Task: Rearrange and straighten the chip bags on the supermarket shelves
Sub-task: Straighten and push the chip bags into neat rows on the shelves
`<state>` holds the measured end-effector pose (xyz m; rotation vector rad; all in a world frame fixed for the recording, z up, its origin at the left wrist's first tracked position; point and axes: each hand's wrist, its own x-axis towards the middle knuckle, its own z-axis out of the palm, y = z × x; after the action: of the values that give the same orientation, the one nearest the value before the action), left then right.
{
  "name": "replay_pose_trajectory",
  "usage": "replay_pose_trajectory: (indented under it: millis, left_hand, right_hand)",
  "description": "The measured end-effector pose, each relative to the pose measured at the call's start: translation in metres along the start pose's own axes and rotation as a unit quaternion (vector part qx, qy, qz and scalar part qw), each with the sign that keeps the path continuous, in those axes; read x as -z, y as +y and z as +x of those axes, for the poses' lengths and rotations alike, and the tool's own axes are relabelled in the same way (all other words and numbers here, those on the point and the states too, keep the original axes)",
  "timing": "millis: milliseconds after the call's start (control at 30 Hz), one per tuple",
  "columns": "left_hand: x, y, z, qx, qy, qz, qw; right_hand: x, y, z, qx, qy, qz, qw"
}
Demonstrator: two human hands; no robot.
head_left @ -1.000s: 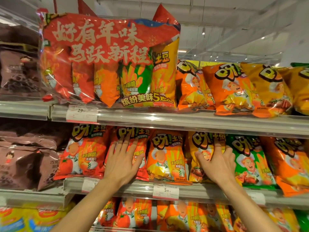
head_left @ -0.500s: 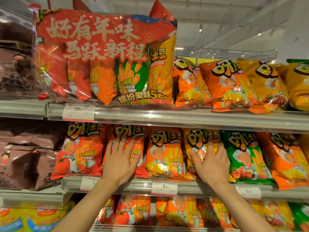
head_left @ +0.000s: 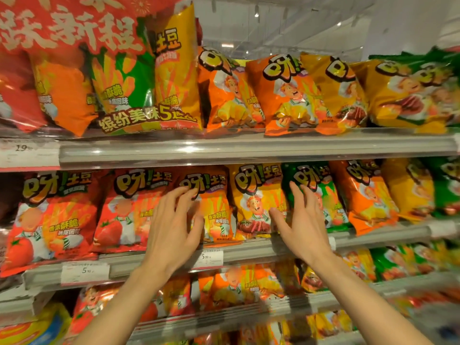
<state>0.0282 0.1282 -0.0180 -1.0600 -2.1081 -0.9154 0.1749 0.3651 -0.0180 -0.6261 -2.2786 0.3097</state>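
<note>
Your left hand (head_left: 174,220) spread flat on glossy orange foil chip bag (head_left: 214,207). Right hand (head_left: 302,220) fingers straight, on green bag (head_left: 316,185) right of it. Middle row upright; upper-shelf orange bags (head_left: 281,95) above lean, yours to fix.

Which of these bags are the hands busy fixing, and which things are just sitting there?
Busy with:
left hand on the orange chip bag
right hand on the green chip bag
yellow chip bag between them

Just sitting there:
big red multipack on the upper shelf
price tag
shelf rail
</note>
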Motion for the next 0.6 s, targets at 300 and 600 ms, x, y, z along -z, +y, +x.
replay_pose_trajectory:
  millis: [300, 600]
  left_hand:
    - [-0.079, 0.142, 0.022, 0.042, -0.031, -0.152, 0.987]
    - [-0.192, 0.284, 0.054, 0.084, -0.112, -0.188, 0.972]
  right_hand:
    - [0.078, 0.105, 0.024, -0.007, -0.017, 0.101, 0.995]
    - [0.147, 0.254, 0.062, -0.026, -0.083, 0.064, 0.994]
